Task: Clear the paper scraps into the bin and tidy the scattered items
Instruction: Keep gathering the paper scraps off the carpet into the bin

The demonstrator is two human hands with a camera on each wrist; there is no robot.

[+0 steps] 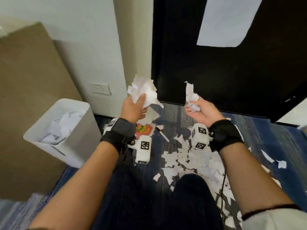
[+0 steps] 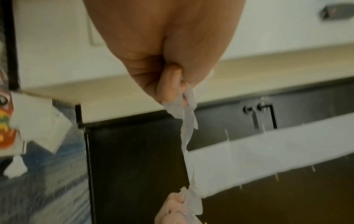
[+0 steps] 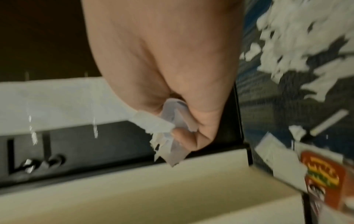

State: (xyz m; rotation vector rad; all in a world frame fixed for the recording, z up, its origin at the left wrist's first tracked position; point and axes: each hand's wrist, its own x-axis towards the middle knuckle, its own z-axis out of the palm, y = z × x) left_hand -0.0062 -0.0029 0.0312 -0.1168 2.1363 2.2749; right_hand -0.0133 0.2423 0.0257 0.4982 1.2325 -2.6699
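Note:
My left hand (image 1: 134, 107) is raised above the floor and grips a crumpled wad of white paper scraps (image 1: 143, 92); the left wrist view shows a torn strip (image 2: 188, 116) hanging from its curled fingers. My right hand (image 1: 198, 110) holds a smaller bunch of scraps (image 1: 191, 96), which the right wrist view shows as paper (image 3: 168, 130) pinched in the fist. The white bin (image 1: 58, 130) stands on the floor at the left, partly filled with paper. Several loose scraps (image 1: 184, 161) lie on the blue carpet below my hands.
A red and yellow printed packet (image 1: 143, 129) and a white stick-like item (image 1: 163, 135) lie on the carpet beneath my left hand. A dark door (image 1: 224, 72) is ahead, a cream door frame (image 1: 134, 47) and wall socket (image 1: 101, 88) at its left, a brown panel (image 1: 28, 97) behind the bin.

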